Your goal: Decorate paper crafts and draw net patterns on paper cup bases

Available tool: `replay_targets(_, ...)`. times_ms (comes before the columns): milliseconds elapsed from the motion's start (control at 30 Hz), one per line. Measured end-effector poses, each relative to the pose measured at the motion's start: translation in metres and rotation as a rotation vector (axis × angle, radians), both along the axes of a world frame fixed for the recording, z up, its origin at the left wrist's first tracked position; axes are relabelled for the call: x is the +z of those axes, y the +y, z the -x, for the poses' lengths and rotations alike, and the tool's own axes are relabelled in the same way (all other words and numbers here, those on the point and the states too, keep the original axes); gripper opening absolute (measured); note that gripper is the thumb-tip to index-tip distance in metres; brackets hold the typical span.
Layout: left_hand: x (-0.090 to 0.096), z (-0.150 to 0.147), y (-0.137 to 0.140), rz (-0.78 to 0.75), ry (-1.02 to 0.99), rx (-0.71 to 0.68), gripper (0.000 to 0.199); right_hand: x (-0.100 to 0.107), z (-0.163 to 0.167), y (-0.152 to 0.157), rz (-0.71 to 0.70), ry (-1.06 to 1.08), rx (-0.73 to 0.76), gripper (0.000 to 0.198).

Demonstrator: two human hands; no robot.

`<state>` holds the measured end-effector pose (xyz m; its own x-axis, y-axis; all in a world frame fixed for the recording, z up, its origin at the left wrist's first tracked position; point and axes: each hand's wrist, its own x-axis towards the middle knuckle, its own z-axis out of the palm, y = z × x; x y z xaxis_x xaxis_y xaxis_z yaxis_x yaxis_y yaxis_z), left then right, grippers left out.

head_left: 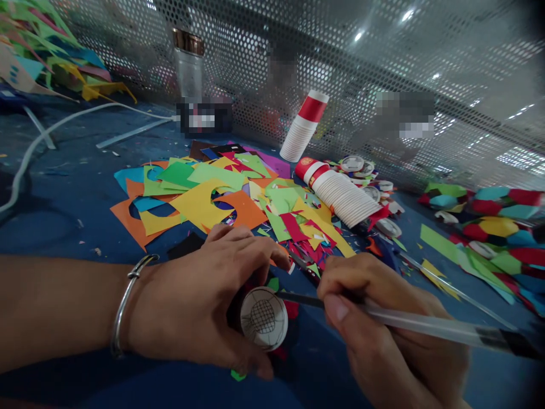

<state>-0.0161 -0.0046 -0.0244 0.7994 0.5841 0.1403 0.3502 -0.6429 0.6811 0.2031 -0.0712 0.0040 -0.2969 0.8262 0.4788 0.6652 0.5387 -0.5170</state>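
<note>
A small round white paper piece, which looks like a cup bottom, has a black-ink grid and lines on its face. Coloured paper shows around its rim. My left hand, with a silver bangle at the wrist, curls around its left side, thumb below and fingers above. In my right hand is a pen with a clear barrel, pinched between thumb and fingers. Its tip reaches the upper right edge of the white piece. Bits of green paper lie beside and beneath my left hand.
Coloured paper scraps are heaped ahead. Stacked paper cups stand and lie behind them. Patchwork coloured pieces sit at right. A bottle, a white cable and a perforated metal screen are farther back.
</note>
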Motion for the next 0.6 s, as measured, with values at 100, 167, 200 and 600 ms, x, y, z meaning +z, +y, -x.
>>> replay_targets(100, 0.001, 0.002, -0.001, -0.046, 0.000, 0.007, 0.081, 0.000, 0.000, -0.001, -0.007, -0.003, 0.001, 0.018)
replay_targets(167, 0.000, 0.003, -0.003, -0.048, -0.013, 0.008, 0.087, 0.001, 0.000, -0.001, 0.001, -0.002, 0.008, 0.018)
replay_targets(200, -0.001, 0.003, -0.005, -0.044, -0.021, 0.013, 0.090, 0.001, 0.000, -0.001, 0.011, 0.001, 0.010, 0.018)
replay_targets(600, -0.004, 0.001, -0.009, 0.002, -0.032, 0.016, 0.072, 0.000, 0.003, 0.001, 0.031, 0.018, 0.056, 0.014)
